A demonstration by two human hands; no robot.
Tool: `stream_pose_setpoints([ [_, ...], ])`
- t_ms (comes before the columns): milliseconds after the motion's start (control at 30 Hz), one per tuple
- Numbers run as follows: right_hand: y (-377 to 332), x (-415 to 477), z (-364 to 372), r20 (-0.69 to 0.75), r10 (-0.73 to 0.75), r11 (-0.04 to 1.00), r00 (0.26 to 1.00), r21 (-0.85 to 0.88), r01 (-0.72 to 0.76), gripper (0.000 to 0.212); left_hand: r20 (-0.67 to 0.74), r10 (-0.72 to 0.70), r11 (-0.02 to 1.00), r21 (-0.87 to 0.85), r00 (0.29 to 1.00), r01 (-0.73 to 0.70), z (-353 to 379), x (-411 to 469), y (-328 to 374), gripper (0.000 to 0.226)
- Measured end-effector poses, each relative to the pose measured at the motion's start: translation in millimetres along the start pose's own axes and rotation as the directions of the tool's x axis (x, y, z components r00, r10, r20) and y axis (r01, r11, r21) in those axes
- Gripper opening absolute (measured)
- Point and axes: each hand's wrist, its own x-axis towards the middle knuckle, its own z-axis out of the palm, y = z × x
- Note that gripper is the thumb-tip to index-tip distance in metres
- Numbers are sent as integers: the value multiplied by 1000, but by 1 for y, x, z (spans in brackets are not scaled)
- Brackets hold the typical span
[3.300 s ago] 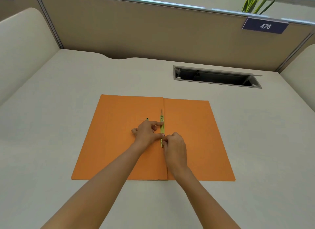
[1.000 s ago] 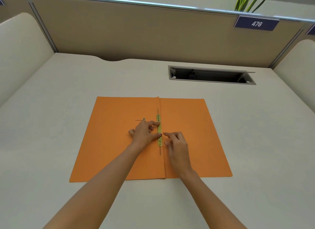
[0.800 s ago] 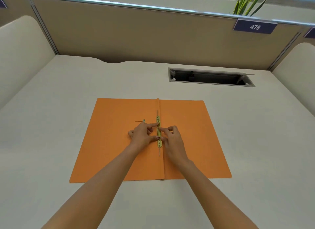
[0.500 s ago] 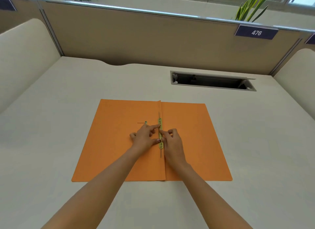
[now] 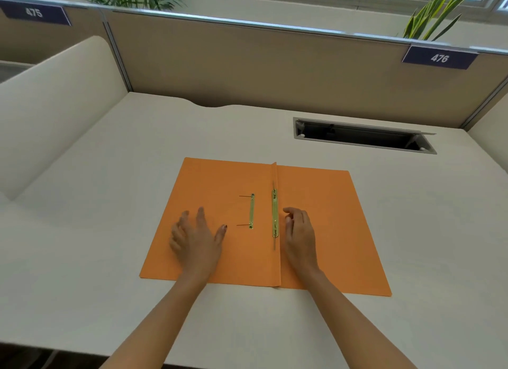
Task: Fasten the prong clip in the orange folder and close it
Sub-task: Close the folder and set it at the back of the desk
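- The orange folder (image 5: 316, 217) lies open and flat on the worktop (image 5: 110, 203).
- The prong clip (image 5: 275, 214) lies along the centre fold; a second metal strip (image 5: 251, 211) lies on the left leaf.
- The left hand (image 5: 196, 238) is spread, palm down, over the left leaf, holding nothing.
- The right hand (image 5: 298, 231) is loosely curled, empty, just beside the clip.

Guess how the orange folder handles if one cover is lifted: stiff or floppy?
Probably floppy: the folder looks like thin card lying flat on the desk. It likely hinges at the raised centre crease. Probably light, so it may slide when pushed.
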Motion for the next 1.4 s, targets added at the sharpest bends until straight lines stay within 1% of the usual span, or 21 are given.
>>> stream_pose_setpoints([
  [67,0,0,1,-3,-2,1000,1000,-7,2,24,80,-144,990,16,986,144,-7,4,-11,85],
  [100,0,-1,1,-1,-5,1000,1000,-11,5,24,103,-183,983,34,978,180,-10,7,-15,88],
  [200,-1,-2,1,0,-7,1000,1000,-11,7,24,129,-266,962,98,955,255,-19,11,-23,87],
  [300,-3,-2,-1,-1,1,1000,1000,-11,-1,24,74,-285,955,113,956,276,-25,12,-25,87],
  [400,-3,-2,-1,0,5,1000,1000,-11,-5,24,20,-274,959,78,962,271,-30,15,-21,86],
  [467,-3,-2,0,-2,7,1000,1000,-11,-7,24,9,-285,958,48,959,284,-36,18,-19,85],
  [567,-3,-2,0,-4,13,1000,1000,-14,-13,24,38,-353,935,-24,935,354,-47,27,-22,83],
  [667,-3,-2,0,-6,12,1000,1000,-21,-12,23,112,-474,869,-102,874,484,-65,40,-32,81],
  [700,-3,-3,0,-7,11,1000,1000,-22,-11,23,140,-483,858,-121,865,499,-71,46,-37,75],
  [733,-3,-3,0,-7,10,1000,1000,-22,-10,23,181,-459,860,-157,870,486,-78,50,-40,67],
  [800,-3,-3,-1,-6,9,1000,1000,-22,-10,23,282,-358,841,-317,890,438,-91,58,-45,54],
  [867,-4,-3,-1,-5,13,1000,1000,-24,-13,23,386,-267,736,-509,883,446,-108,59,-44,47],
  [933,-5,-2,-1,-6,27,999,1000,-18,-27,22,462,-174,634,-623,870,458,-124,55,-36,36],
  [967,-6,-2,-1,-11,35,999,999,-12,-35,22,467,-134,584,-676,874,450,-131,53,-32,31],
  [1067,-8,-3,-4,-39,88,996,995,-4,-88,22,426,-7,455,-804,905,383,-148,43,-13,27],
  [1167,-10,-2,-9,-62,190,982,980,39,-187,21,377,135,378,-874,916,304,-153,32,9,24],
  [1233,-16,3,-16,-59,277,956,959,114,-269,21,363,215,317,-904,907,287,-148,26,23,25],
  [1267,-20,7,-21,-55,326,935,944,166,-313,20,359,239,302,-911,902,282,-144,22,29,27],
  [1300,-24,11,-29,-52,370,910,927,220,-351,20,348,252,308,-914,903,265,-140,16,38,29],
  [1367,-31,19,-46,-23,429,867,903,292,-405,19,300,262,353,-914,917,198,-132,3,55,31],
  [1400,-33,23,-54,20,443,852,897,302,-427,18,270,266,369,-916,926,161,-128,-3,62,33],
])
